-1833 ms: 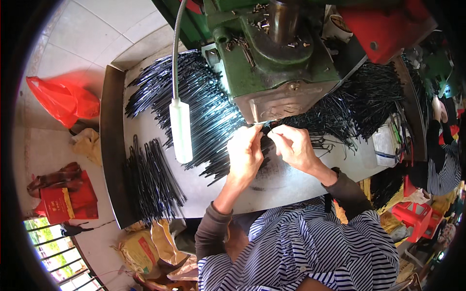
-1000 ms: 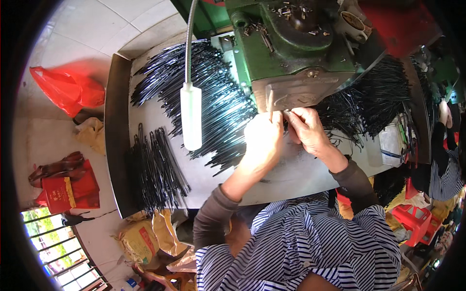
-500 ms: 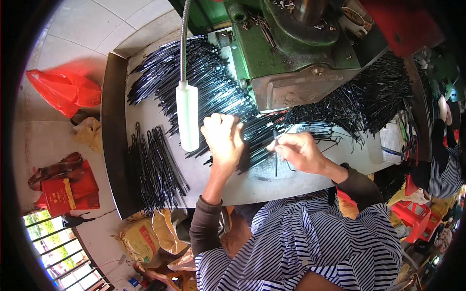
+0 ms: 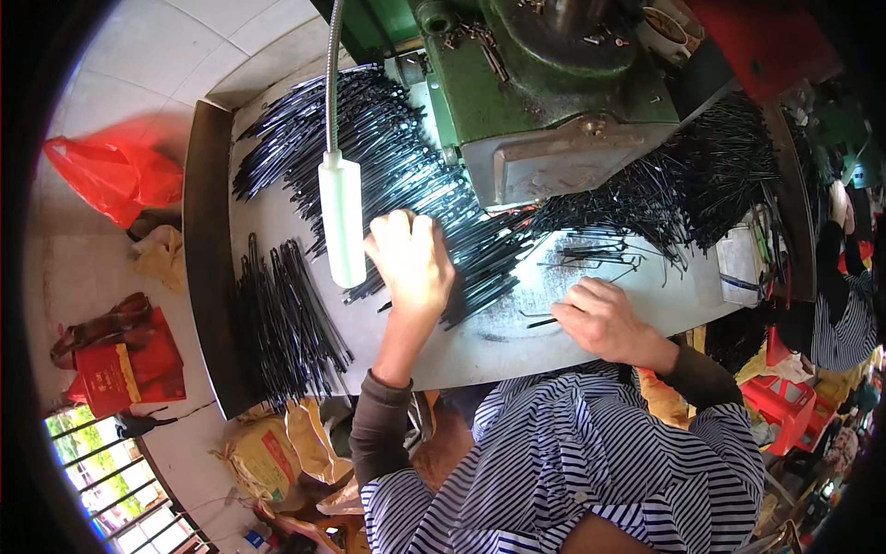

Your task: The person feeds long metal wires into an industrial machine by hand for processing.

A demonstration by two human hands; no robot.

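My right hand [image 4: 600, 319] is closed around a few thin black metal rods [image 4: 539, 321]. Their ends poke out to the left of its fingers, low over the bench. My left hand [image 4: 413, 263] rests on the pile of long black rods [image 4: 369, 148], at its near end. Its fingers are curled down, and what lies in them is hidden. Between the hands, a loose bundle of rods [image 4: 484, 268] slants from lower left to upper right. Several bent rods [image 4: 600, 251] lie scattered just beyond my right hand.
Beyond my hands stands a green machine [image 4: 554, 102] with small metal pins on top. A lamp on a bendable neck [image 4: 343, 222] hangs beside my left hand. More rods [image 4: 291, 323] lie at the left, by the bench's raised side [image 4: 208, 258]. At right sits a tangled rod heap [image 4: 720, 175].
My right hand has drawn away from the bundle, rightward and nearer to me, with thin rods in its grip. My left hand has stayed on the pile. The whole view has shifted slightly.
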